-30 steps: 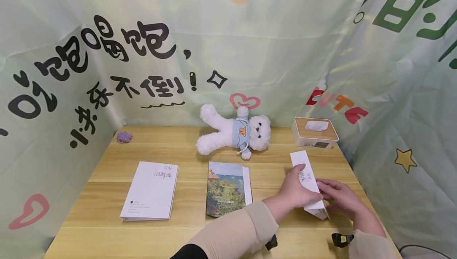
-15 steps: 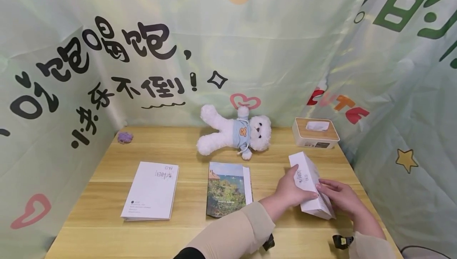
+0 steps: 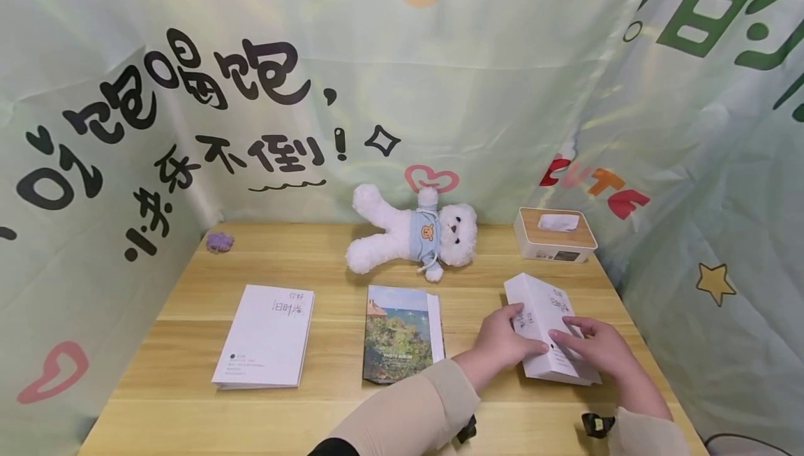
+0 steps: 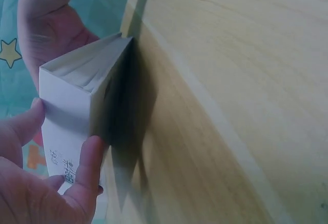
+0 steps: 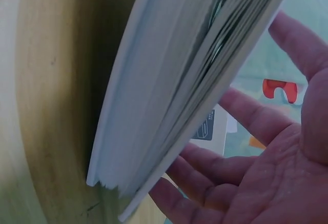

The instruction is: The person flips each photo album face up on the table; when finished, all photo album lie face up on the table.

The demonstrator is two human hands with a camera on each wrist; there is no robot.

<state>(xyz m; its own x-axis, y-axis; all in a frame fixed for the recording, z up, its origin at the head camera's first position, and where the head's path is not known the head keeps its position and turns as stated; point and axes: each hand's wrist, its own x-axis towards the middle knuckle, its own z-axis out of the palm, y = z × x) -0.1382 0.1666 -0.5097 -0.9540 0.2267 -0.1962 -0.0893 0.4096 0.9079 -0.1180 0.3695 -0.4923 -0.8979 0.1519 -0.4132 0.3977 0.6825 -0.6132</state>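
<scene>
A thick white photo album [image 3: 541, 308] stands tilted on the right part of the table, its spine to the left and its lettered front cover turned up to the right. My left hand [image 3: 504, 339] grips it around the spine; the left wrist view shows the thumb and a finger on either side of the spine [image 4: 64, 116]. My right hand [image 3: 599, 346] touches the front cover with spread fingers. In the right wrist view, those fingers [image 5: 248, 114] lie along the outside of one cover, and the page edges [image 5: 164, 96] fan slightly apart.
A similar white album [image 3: 264, 341] lies at the left, and a picture-covered photo album [image 3: 397, 334] lies in the middle. Behind are a plush bear [image 3: 402, 232], a tissue box [image 3: 555, 236] and a purple fuzzy lump [image 3: 219, 241]. Printed cloth [image 3: 490, 93] encloses the table.
The white album has turned from spine up to leaning over rightward, so its front cover now shows. My left hand has shifted slightly left and down with the spine; my right fingers lie on the cover.
</scene>
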